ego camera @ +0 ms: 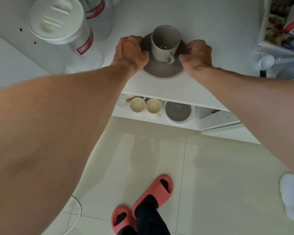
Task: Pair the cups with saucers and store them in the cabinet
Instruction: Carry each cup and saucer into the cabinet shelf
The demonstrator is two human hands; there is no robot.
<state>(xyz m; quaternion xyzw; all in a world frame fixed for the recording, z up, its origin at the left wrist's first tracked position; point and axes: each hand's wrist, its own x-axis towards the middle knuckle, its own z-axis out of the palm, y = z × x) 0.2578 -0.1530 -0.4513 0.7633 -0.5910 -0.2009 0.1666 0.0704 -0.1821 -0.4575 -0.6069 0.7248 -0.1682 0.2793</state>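
A pale cup (165, 43) stands upright on a grey saucer (163, 69), its handle turned toward the person, and the pair sits on a white shelf (159, 87) near its front edge. The left hand (130, 51) grips the saucer's left rim with fingers curled over the edge, and the right hand (196, 54) pinches the right rim the same way; neither hand touches the cup. So this pair is already matched, and the step in hand looks like setting it on the shelf or sliding it into place, though a single moment cannot show whether it is being put down or lifted. On the shelf below, two cream cups (145, 105) stand side by side with no saucers under them that I can make out, and just to their right lies a grey lid (177, 110) or dish in a white rim. To the left of the saucer stand white canisters (58, 24) with red labels, near but apart from it. If the pair is being stored, the next move calls for easing the saucer flat and level so the cup does not slide, letting both rims go together, then reaching down for the cream cups, which seem to need saucers
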